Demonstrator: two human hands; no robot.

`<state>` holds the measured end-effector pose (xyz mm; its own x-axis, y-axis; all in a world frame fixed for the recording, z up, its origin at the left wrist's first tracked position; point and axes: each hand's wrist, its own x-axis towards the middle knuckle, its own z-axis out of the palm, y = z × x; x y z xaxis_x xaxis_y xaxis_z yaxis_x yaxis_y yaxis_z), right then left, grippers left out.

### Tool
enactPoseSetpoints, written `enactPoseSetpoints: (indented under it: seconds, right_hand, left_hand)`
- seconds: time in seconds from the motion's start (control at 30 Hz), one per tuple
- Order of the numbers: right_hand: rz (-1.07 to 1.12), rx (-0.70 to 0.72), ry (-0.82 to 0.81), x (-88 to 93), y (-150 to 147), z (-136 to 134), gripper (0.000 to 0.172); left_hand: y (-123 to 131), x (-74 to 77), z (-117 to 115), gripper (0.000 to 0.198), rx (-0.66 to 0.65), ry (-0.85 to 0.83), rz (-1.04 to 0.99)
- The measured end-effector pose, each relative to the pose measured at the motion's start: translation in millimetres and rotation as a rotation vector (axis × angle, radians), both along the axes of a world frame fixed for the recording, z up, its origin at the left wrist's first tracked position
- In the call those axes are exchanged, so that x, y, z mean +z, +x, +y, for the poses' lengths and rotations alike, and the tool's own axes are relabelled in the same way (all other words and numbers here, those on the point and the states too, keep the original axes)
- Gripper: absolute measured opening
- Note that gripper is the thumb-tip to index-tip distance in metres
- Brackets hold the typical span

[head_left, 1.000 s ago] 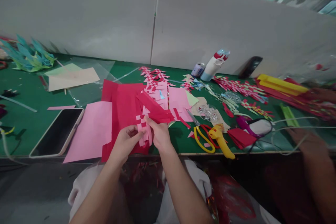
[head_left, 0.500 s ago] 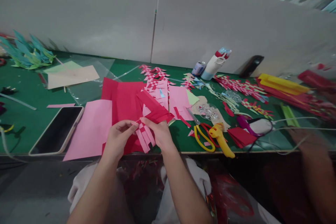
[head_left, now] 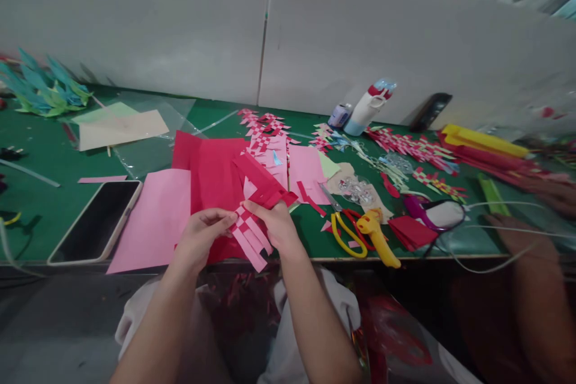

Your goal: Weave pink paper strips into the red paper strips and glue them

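Pink paper strips (head_left: pixel 252 240) are interlaced with red paper in a small checkered weave near the table's front edge. My left hand (head_left: pixel 204 233) pinches the weave's left edge between thumb and fingers. My right hand (head_left: pixel 275 223) grips its upper right side, where folded red paper (head_left: pixel 258 177) sticks up and away. The loose pink ends hang down toward my lap. Beneath and behind my hands lie red paper sheets (head_left: pixel 213 165), beside a pink sheet (head_left: pixel 164 210) on the left.
A phone (head_left: pixel 96 222) lies at left. Scissors (head_left: pixel 345 234) and a yellow glue gun (head_left: pixel 380 237) lie at right, near a purple-rimmed object (head_left: pixel 432 213). Woven paper pieces (head_left: pixel 265 132), a can (head_left: pixel 339 115) and a bottle (head_left: pixel 369 108) are behind. Another person's hand (head_left: pixel 517 234) is far right.
The woven paper has turned and spread, showing more of its checkered face and strips. My hands keep their hold. At far right, a second hand of the other person now shows near the red bundle.
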<state>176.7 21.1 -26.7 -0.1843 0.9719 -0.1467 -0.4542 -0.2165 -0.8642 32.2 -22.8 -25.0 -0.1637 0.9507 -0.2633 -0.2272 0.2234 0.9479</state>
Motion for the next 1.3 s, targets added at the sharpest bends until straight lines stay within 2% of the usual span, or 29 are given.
enactPoseSetpoints:
  seconds: [0.1,0.3,0.43,0.7,0.9,1.1,1.3]
  right_hand:
    - [-0.046,-0.017,0.025,0.3,2,2,0.022]
    - [-0.069,-0.049,0.024,1.2,4,3,0.029]
    - [-0.077,-0.061,0.030,2.9,4,2,0.032]
    - [-0.080,-0.047,0.048,0.6,3,2,0.024]
    - [-0.101,-0.078,0.053,-2.7,2,4,0.025]
    - [-0.171,-0.034,0.042,-3.7,7,7,0.029]
    - [-0.078,-0.095,0.001,-1.4,6,8,0.027]
  left_hand:
    - [0,3.6,0,0.033,-0.002,-0.031,-0.016]
    - [-1,9.8,1,0.046,0.021,-0.100,-0.130]
    - [-1,10.1,1,0.048,0.031,-0.086,-0.109]
    - [-1,8.7,-1,0.044,-0.006,-0.035,-0.056]
    - [-1,6.7,-3,0.029,-0.164,0.035,0.123]
    - [-2,2.6,-3,0.025,-0.139,0.063,0.128]
    - [-3,-0.2,-2,0.022,-0.141,0.064,0.134]
